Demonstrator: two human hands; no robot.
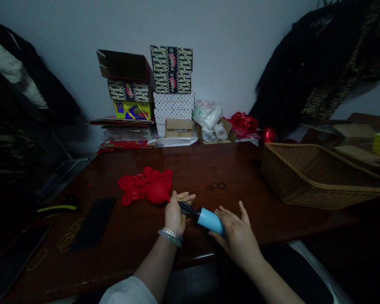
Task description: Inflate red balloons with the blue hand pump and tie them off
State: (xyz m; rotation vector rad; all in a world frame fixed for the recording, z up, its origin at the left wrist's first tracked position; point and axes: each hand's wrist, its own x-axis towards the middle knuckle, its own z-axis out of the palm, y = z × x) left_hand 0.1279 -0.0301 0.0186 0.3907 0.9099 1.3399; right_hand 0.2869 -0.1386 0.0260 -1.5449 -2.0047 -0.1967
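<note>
Glossy dark wooden table (139,249), printed cardboard boxes (171,69) stacked at the pale wall. The left hand (175,216) is wrapped tight round the black nozzle of the balloon pump (205,218), with the red balloon (157,192), small, round and smooth, just beyond its fingertips. The pump lies diagonally: nozzle pointing up-left at the balloon, light-blue plastic barrel down-right. The right hand (237,236) meets the barrel's end, fingers splayed wide. Limp balloons (134,185) lie crumpled past the left fingers; a woven wicker basket (304,177) sits well beyond the right fingers.
</note>
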